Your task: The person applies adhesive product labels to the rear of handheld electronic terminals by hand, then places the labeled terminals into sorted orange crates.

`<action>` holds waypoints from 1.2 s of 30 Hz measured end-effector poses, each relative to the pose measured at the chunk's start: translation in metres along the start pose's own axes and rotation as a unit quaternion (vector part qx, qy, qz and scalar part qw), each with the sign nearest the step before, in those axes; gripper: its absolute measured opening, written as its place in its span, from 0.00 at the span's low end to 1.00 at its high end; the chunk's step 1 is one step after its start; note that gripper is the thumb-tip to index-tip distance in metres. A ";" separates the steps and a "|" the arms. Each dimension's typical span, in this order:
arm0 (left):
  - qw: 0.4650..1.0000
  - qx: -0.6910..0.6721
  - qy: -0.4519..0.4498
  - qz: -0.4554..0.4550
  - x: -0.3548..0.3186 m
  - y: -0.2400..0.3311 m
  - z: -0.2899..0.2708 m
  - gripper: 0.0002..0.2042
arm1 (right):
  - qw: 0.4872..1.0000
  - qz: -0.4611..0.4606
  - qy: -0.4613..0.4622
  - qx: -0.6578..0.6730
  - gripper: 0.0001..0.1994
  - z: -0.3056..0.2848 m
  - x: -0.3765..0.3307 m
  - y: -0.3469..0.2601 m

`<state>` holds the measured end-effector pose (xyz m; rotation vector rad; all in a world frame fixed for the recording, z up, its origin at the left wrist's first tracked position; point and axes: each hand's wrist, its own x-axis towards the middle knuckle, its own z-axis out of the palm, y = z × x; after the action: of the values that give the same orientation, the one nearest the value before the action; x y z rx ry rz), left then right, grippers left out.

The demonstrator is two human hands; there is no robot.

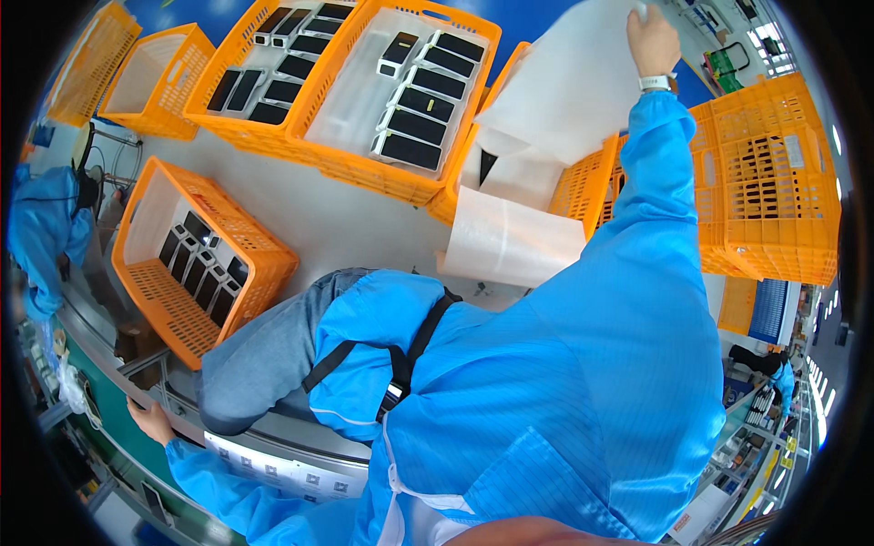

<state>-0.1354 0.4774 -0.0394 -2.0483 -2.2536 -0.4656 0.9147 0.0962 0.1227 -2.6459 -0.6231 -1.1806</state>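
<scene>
My right hand (653, 44), with a watch on its wrist, is raised at the upper right. Its fingers are closed on the top edge of a large white, cloudy packing sheet (583, 77). The sheet hangs over an orange crate (583, 193) whose inside is partly covered by more white sheeting; a small black piece shows among it. Another translucent sheet (510, 238) drapes over the crate's near side. At the lower left, my left hand (152, 422) rests at the edge of a green-topped bench (123, 437), holding nothing that I can see, its fingers apart.
Orange crates (305, 123) at the top hold rows of black-screened phones (411, 150). A tilted orange crate (196, 341) with more phones stands near my knee. Stacked orange crates (765, 182) rise at the right. A person in blue (45, 232) is at the far left.
</scene>
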 end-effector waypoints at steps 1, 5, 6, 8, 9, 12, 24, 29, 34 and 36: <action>1.000 0.003 0.003 0.001 0.001 -0.002 0.001 0.36 | 1.000 -0.002 0.004 0.001 0.18 -0.013 0.011 -0.006; 1.000 0.027 0.006 0.011 0.003 -0.010 0.008 0.36 | 0.978 -0.052 0.165 0.117 0.15 -0.055 0.036 -0.043; 0.999 0.013 0.018 0.028 0.003 -0.012 0.009 0.36 | 0.972 -0.063 0.182 0.135 0.15 -0.062 0.038 -0.049; 0.999 0.042 0.021 0.018 0.002 -0.014 0.011 0.36 | 0.965 -0.074 0.199 0.155 0.15 -0.068 0.041 -0.056; 0.999 0.042 0.020 0.016 0.002 -0.014 0.011 0.36 | 0.973 -0.061 0.166 0.146 0.13 -0.067 0.043 -0.055; 0.999 0.043 0.013 0.008 0.002 -0.013 0.010 0.36 | 0.987 -0.016 0.120 0.107 0.16 -0.041 0.053 -0.030; 0.999 0.041 0.008 0.007 -0.001 0.003 0.001 0.36 | 0.694 0.637 0.063 0.330 0.34 0.145 -0.106 0.234; 0.998 0.038 -0.033 -0.031 0.001 0.007 -0.004 0.36 | 0.554 0.651 0.110 0.506 0.28 0.190 -0.246 0.266; 1.000 0.004 -0.010 0.002 0.002 0.001 -0.003 0.36 | 0.524 0.619 0.000 0.585 0.32 0.206 -0.366 0.193; 1.000 0.003 -0.008 -0.001 0.002 -0.002 -0.003 0.36 | 0.540 0.632 -0.068 0.552 0.41 0.199 -0.400 0.136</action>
<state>-0.1384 0.4779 -0.0361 -2.0542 -2.2630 -0.4446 0.8690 -0.0819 -0.3060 -1.2786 0.4839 0.0385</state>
